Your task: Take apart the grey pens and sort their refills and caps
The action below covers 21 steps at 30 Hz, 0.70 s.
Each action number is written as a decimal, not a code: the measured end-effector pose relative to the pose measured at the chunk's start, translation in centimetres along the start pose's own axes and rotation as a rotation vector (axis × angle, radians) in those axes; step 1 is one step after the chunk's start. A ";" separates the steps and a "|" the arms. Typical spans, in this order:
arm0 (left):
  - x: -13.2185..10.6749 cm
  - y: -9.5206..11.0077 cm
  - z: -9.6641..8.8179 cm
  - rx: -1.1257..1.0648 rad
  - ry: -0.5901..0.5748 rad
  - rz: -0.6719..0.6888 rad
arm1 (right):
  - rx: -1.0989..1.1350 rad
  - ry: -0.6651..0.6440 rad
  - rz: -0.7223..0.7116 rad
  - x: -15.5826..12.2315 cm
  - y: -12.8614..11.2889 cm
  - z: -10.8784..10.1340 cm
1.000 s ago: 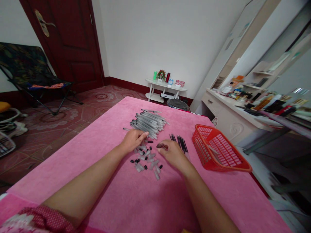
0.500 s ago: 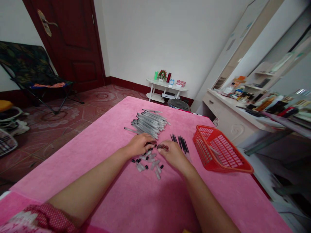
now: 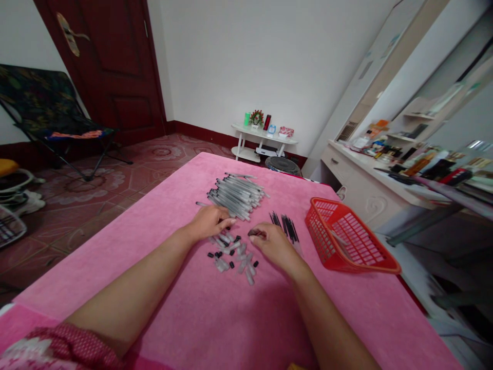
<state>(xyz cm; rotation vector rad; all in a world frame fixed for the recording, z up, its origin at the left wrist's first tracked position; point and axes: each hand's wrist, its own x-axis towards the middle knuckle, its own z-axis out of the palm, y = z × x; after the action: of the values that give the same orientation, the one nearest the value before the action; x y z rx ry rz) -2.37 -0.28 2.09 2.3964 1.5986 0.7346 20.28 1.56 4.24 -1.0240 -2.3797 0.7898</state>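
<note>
My left hand (image 3: 211,222) is at the upper left edge of a scatter of small parts, fingers curled down with thumb against them; a dark bit shows beneath, but what they hold is hidden. Clear pen caps (image 3: 241,248) and short black end pieces (image 3: 231,265) make up that scatter. To its right, my right hand (image 3: 272,242) is closed, with a small black piece (image 3: 252,233) at its fingertips. Beyond the left hand lies a heap of translucent pen barrels (image 3: 236,196) with dark ends. Thin black pen refills (image 3: 289,229) lie just past my right hand.
A red plastic basket (image 3: 322,252) stands at the right side of the pink-covered table (image 3: 165,308). Farther off are a white low stand (image 3: 243,134), a folding chair (image 3: 57,110) at left, and a cluttered dresser (image 3: 364,180) at right.
My left hand has moved left, away from my right hand, to the upper left of the scattered caps. My right hand has stayed nearly in place, still closed.
</note>
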 end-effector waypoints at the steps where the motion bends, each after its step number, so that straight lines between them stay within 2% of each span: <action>1: 0.0 -0.1 -0.1 0.000 -0.010 0.006 | -0.005 -0.006 0.003 0.0 0.0 0.0; 10: 0.0 -0.5 0.7 0.035 -0.077 0.045 | -0.020 -0.080 0.011 -0.1 -0.1 0.1; 13: -0.2 -0.5 0.7 0.034 -0.085 0.010 | -0.010 -0.088 0.025 -0.1 -0.3 0.0; 15: -0.3 -0.5 0.5 0.051 -0.040 -0.051 | 0.000 -0.088 0.027 -0.1 -0.3 0.0; 18: -0.4 -0.8 0.1 0.083 0.107 -0.137 | 0.003 -0.085 0.035 -0.1 -0.2 0.0; 21: -0.4 -1.4 -0.3 0.085 0.237 -0.137 | 0.015 -0.077 0.033 -0.1 -0.1 0.0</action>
<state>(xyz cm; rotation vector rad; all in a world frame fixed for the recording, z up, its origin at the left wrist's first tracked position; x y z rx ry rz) -3.78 -0.06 1.67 2.2985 1.8994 0.9726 20.27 1.38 4.27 -1.0469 -2.4235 0.8724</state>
